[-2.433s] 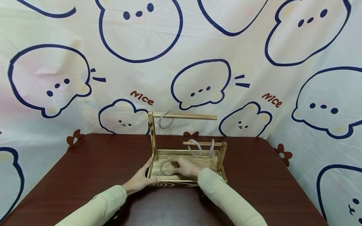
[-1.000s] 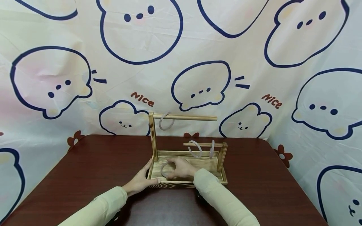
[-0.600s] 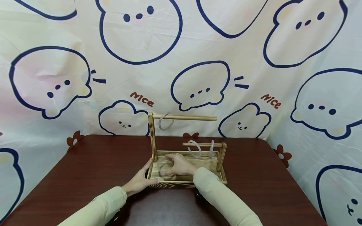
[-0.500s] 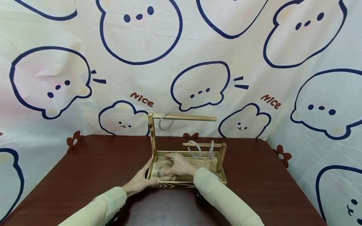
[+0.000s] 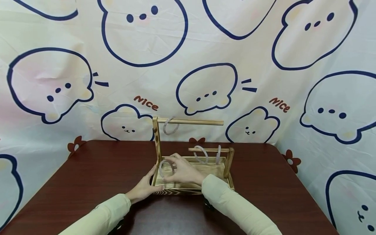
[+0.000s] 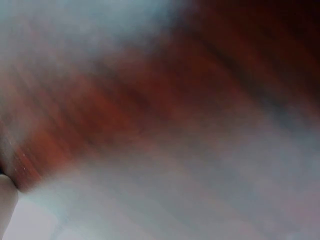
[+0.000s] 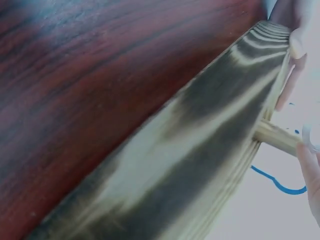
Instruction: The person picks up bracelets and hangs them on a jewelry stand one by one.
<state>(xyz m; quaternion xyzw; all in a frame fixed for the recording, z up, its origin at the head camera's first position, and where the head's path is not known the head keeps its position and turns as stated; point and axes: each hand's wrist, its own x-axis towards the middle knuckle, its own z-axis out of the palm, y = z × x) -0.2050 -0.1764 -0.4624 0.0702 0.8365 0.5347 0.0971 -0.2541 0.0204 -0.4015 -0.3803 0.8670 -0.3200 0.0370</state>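
A wooden display stand [image 5: 217, 170] with a tray base and two bars sits on the table. My left hand [image 5: 143, 188] holds its left front corner, thumb along the front edge and fingers by the left side. Between thumb and fingers, my right hand [image 5: 185, 172] pinches a pale translucent bangle [image 5: 160, 169], raised upright over the tray's left end, near the tall post [image 5: 157, 140]. Another bangle [image 5: 170, 134] hangs on the upper bar [image 5: 202, 122]. Two more, a tilted bangle [image 5: 207, 157] and an edge-on bangle [image 5: 218, 156], hang on the lower bar.
The dark red-brown table [image 5: 88, 176] extends around the stand. Behind it hangs a pale cloth [image 5: 205, 49] with cartoon bear outlines. A short post [image 5: 228, 164] rises at the tray's right end. The left wrist view is mostly blurred table.
My right hand has raised the bangle from low in the tray, up and to the left towards the tall post. My left hand stays on the corner.
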